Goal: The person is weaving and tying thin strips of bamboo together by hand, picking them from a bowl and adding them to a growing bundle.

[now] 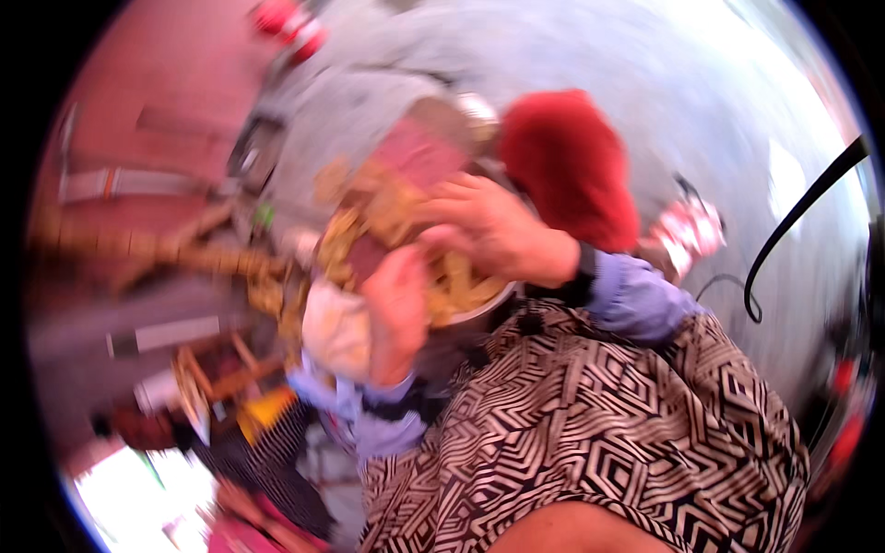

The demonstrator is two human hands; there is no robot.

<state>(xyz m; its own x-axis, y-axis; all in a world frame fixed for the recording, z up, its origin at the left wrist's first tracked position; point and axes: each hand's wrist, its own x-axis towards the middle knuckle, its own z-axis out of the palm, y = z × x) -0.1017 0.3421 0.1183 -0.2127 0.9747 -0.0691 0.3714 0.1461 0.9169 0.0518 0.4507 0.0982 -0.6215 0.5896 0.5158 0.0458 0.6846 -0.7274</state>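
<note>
In front of my lap stands a pale-rimmed round container (493, 309) filled with curved yellow strips (456, 288), too blurred to name. Over it, my left hand (398, 300) points upward, its fingers smeared by motion. My right hand (498, 229) reaches across from the right with fingers stretched out and the thumb apart. Beside its fingertips is a flat yellowish piece (389, 210); whether they touch it I cannot tell. A pinkish-red flat surface (419, 152) lies just beyond. Against my left wrist sits a cream-coloured rounded thing (336, 327), its kind unclear.
A red rounded object (572, 166) is close beyond my right hand. At left are a bamboo-like pole (152, 244) and a wooden stool (221, 369). Another person (253, 516) is at lower left. A black cable (793, 221) curves at right above the grey floor (719, 120).
</note>
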